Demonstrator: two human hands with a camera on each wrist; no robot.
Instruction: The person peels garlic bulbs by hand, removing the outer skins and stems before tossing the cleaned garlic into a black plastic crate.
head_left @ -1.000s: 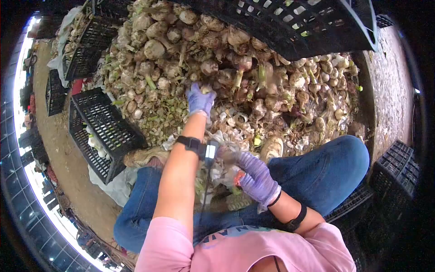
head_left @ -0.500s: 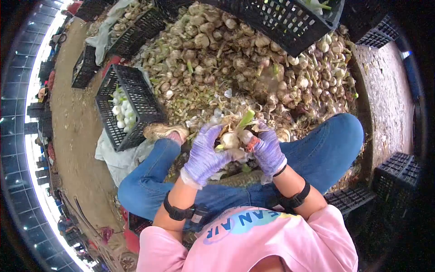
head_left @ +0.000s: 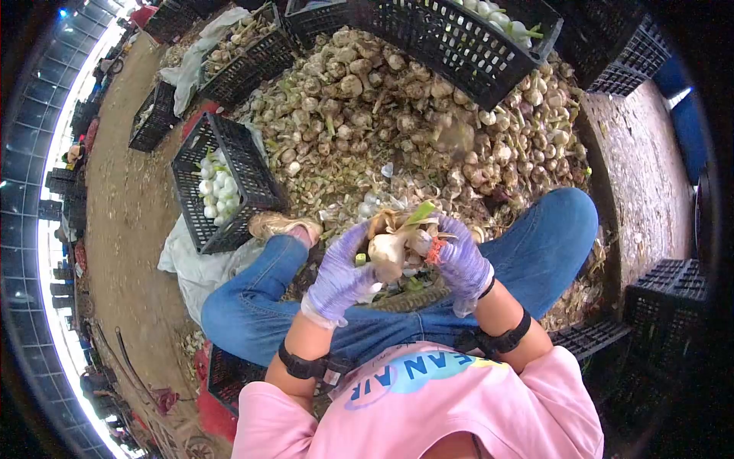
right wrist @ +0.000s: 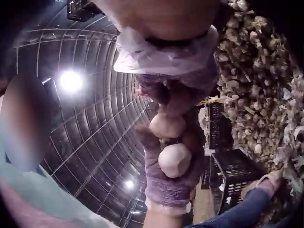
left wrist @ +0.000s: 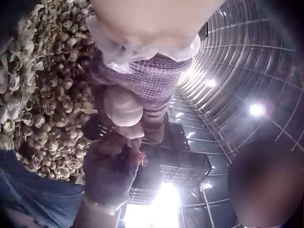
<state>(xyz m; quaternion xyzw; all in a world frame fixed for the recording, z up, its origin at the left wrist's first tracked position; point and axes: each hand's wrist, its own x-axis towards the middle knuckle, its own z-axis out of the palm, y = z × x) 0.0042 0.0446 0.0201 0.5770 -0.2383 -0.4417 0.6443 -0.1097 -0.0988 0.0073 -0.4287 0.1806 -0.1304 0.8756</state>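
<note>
- Head view: a left hand (head_left: 336, 268) in a purple-and-white knitted glove is gripping a large, round, cream-coloured, garlic-like bulb (head_left: 386, 251), fingers and thumb curling around its sides.
- Close beside it, a right hand (head_left: 462, 260) in a matching glove, with an orange-red patch (head_left: 434, 251) at the thumb, is pinching a smaller, pale, rounded bulb (head_left: 420, 242); exactly where its fingertips are pressing is hard to tell.
- Both bulbs are sitting between the hands, above the lap, with a green-tipped stalk (head_left: 421, 212) sticking up among dry tan leaves.
- Two bulbs are sharing a small space, so loosening either grip would probably be risking a drop; pulling too hard might be tearing the stalk or bruising the flesh.
- Legs in blue denim jeans (head_left: 527, 237) are framing the hands.
- Leftward, a black, slatted plastic crate (head_left: 252, 161) is holding shiny white bulbs (head_left: 219, 191) with green stems.
- Farther out, a broad heap of brownish, soil-stained bulbs (head_left: 367, 84) is spreading towards another large black mesh crate (head_left: 451, 50).
</note>
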